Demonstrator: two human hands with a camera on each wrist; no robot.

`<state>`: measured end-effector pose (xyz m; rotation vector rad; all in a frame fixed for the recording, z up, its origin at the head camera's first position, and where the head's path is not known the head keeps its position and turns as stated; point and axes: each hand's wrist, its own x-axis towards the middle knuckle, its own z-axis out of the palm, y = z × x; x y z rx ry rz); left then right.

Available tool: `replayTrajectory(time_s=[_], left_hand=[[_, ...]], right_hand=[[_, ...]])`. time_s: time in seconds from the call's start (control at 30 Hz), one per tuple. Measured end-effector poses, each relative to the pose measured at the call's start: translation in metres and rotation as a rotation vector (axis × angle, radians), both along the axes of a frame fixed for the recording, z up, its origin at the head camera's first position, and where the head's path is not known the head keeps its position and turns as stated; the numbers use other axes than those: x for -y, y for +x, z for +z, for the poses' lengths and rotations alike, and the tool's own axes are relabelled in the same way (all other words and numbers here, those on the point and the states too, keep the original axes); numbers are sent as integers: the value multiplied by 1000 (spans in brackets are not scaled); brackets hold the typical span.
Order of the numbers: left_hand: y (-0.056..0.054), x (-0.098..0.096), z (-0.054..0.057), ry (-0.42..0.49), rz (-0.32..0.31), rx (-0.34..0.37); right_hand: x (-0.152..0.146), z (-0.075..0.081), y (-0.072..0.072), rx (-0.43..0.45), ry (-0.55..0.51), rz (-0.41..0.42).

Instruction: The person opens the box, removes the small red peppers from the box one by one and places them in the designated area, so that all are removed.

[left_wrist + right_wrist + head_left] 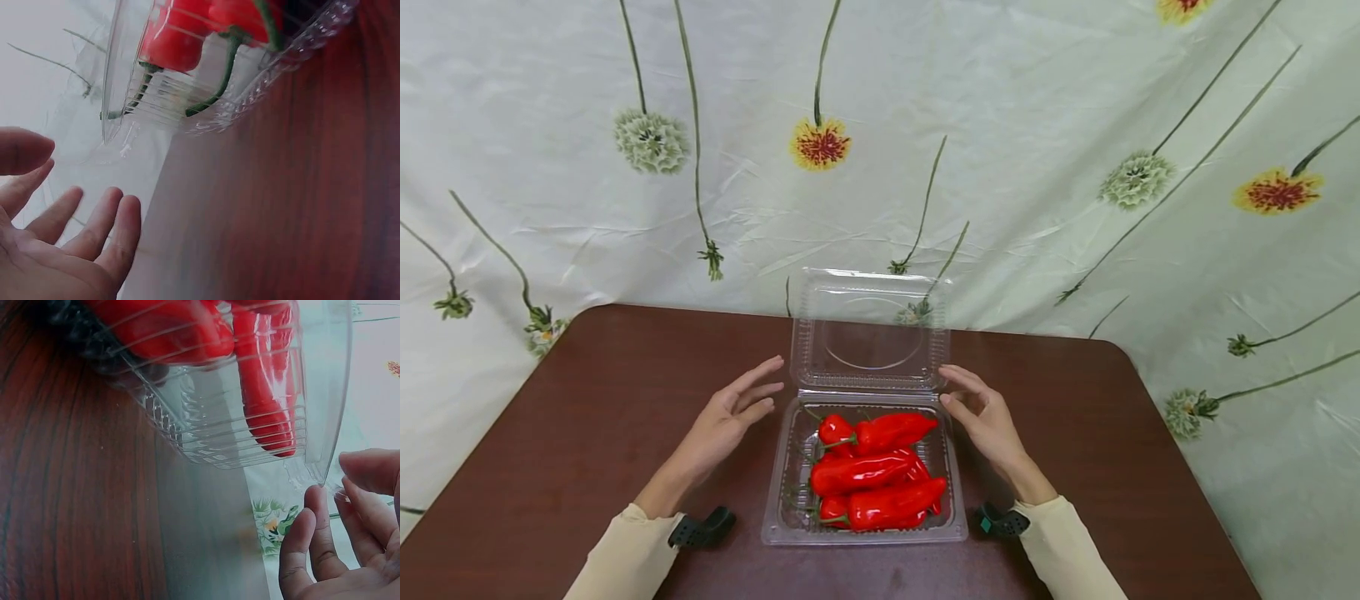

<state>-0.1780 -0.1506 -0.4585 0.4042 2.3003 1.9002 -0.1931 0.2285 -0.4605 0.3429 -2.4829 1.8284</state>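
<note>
A clear plastic clamshell box (772, 508) stands on the table with its lid (872, 333) raised at the back. Several shiny red peppers (895, 504) with green stems lie inside it, in a loose pile. To the left of the box, my left hand (718, 427) is held with fingers spread, apart from the box wall and holding nothing. My right hand (988, 421) is at the back right corner, its fingertips right at the hinge and the lid's lower edge. In the right wrist view its fingers (322, 540) are loosely extended close to the hinge corner.
The dark reddish-brown table (542, 467) has rounded far corners. A pale cloth (1037, 167) printed with flowers hangs behind it and along the right side. Each wrist wears a black strap (702, 527) over a cream sleeve (628, 554).
</note>
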Motion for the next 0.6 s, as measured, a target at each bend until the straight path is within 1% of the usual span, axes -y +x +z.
replayTrajectory(time_s=[0.17,0.23,0.33,0.6], left_hand=[[16,4,-2,7,-15,60],[22,5,-3,31,-31,74],[30,4,-4,71,-61,73],[45,3,-15,130,-149,131]], right_hand=[[0,-1,-1,-7,-11,18],[0,-2,-1,-1,-9,23],[0,-1,-1,10,-1,29],[1,1,-1,34,4,29]])
